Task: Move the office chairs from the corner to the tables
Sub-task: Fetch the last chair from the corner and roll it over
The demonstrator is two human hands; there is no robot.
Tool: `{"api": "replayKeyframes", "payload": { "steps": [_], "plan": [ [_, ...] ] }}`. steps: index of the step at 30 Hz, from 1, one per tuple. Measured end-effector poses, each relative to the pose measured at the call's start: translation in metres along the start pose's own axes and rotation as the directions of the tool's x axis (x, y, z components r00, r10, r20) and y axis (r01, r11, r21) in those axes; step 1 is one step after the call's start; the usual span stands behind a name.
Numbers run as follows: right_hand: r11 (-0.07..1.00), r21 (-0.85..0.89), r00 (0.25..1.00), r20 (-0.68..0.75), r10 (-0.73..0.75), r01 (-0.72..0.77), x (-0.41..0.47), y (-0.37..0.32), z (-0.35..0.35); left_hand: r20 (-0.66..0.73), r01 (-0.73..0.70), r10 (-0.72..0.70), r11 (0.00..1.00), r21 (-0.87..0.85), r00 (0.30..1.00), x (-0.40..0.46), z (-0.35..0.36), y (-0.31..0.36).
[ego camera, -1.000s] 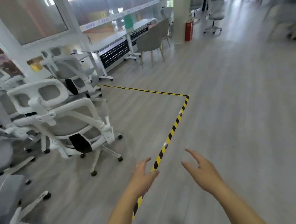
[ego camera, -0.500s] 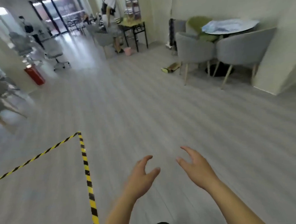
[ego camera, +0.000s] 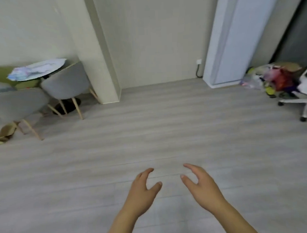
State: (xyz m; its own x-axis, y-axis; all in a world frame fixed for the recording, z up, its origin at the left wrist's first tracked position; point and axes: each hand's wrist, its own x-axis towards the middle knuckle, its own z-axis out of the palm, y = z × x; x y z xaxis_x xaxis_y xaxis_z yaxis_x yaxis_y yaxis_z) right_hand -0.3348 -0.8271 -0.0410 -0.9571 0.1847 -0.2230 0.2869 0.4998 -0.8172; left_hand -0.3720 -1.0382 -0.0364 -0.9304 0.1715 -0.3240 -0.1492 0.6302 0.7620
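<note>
My left hand (ego camera: 143, 191) and my right hand (ego camera: 201, 186) hover side by side low in the view over bare grey floor, fingers spread, holding nothing. One white office chair (ego camera: 305, 93) shows only partly at the right edge: its star base with castors and a bit of its white frame. It is far from both hands. The stacked chairs from the corner are out of view.
A round table (ego camera: 38, 69) with two grey shell chairs (ego camera: 66, 82) on wooden legs stands at the left, beside a wall pillar (ego camera: 94, 48). A white panel (ego camera: 233, 36) leans at the back right, with a pile of colourful bags (ego camera: 276, 77) next to it.
The view has swung far to the right: the stacked white chairs and the yellow-black floor tape have left the frame, and the round table has slid to the left. Both hands stay open.
</note>
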Motion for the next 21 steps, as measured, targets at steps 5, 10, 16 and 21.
{"api": "replayKeyframes", "payload": {
  "steps": [5,10,16,21],
  "plan": [
    [0.982,-0.032,0.952,-0.251,0.174,-0.188,-0.070,0.056,-0.064,0.209,-0.142,0.153,0.987,-0.069,0.966,-0.005,0.079,0.029],
    [0.956,0.078,0.864,-0.412,0.289,-0.282,-0.120,0.104,-0.125,0.368,-0.234,0.244,0.969,-0.073,0.897,-0.015,0.146,0.079],
    [0.921,0.228,0.795,-0.467,0.387,-0.315,-0.090,0.156,-0.180,0.400,-0.246,0.242,0.968,-0.043,0.884,0.013,0.227,0.157],
    [0.926,0.254,0.781,-0.500,0.374,-0.281,-0.057,0.207,-0.272,0.506,-0.343,0.290,0.939,0.012,0.812,0.053,0.324,0.250]
  ]
}}
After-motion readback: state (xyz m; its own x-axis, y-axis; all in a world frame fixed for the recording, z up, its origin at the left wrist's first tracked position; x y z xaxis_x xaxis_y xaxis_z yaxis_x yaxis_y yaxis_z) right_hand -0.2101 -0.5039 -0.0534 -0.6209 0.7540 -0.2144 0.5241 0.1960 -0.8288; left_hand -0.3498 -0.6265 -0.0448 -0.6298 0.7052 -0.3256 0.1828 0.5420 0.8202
